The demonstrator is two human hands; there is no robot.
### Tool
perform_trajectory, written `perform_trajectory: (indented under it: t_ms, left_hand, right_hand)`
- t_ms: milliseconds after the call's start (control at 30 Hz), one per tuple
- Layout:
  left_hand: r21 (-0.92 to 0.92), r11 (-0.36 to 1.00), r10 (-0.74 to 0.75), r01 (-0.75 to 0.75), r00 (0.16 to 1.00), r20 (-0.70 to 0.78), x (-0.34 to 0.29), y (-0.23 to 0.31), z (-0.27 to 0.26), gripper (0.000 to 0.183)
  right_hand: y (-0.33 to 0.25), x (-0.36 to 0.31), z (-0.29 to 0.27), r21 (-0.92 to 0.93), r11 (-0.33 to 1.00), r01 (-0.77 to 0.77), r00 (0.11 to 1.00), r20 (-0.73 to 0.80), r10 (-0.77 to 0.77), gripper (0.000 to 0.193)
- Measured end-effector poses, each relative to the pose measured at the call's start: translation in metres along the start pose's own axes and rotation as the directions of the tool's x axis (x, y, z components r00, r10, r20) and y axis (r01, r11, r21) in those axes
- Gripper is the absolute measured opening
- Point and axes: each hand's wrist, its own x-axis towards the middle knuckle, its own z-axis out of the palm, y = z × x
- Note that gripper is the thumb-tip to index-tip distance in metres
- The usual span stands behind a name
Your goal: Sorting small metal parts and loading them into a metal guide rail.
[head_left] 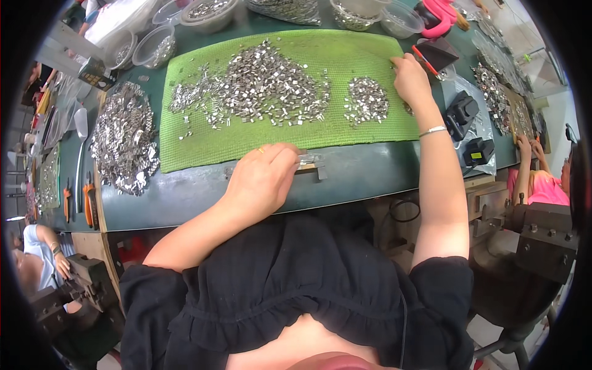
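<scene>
A green textured mat (290,134) lies on the dark green table. It bears a large heap of small shiny metal pieces (265,86) and a smaller pile of similar pieces (367,102) to the right. My left hand (262,176) rests at the mat's near edge, its fingers curled down beside a narrow metal fixture (311,165). Its fingertips are hidden, so whatever they hold cannot be made out. My right hand (412,81) is at the mat's right edge, thumb and fingers drawn together. Anything between those fingertips is too small to tell.
Another heap of metal strips (125,139) lies left of the mat, near orange-handled pliers (90,200). Clear plastic tubs (155,46) line the back. A black scoop with a red edge (435,55) sits beyond my right hand, with black devices (461,116) nearby. Other people work on both sides.
</scene>
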Motion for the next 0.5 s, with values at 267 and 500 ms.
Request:
perform_trajectory:
  t_ms: [267,500]
  left_hand:
    - [-0.146,0.986,-0.08,0.083,0.996,0.028,0.002,-0.005,-0.004,0.007]
    - [-0.335,0.915,-0.204,0.224,0.975,0.094,0.009,-0.007,-0.008,0.006]
  right_hand:
    - [-0.015,0.012,-0.011,-0.205,0.959,0.194,0.977,0.132,-0.169,0.007]
    - [-0.044,-0.007,-0.035,-0.092,0.988,0.124,0.983,-0.123,-0.135,0.013]
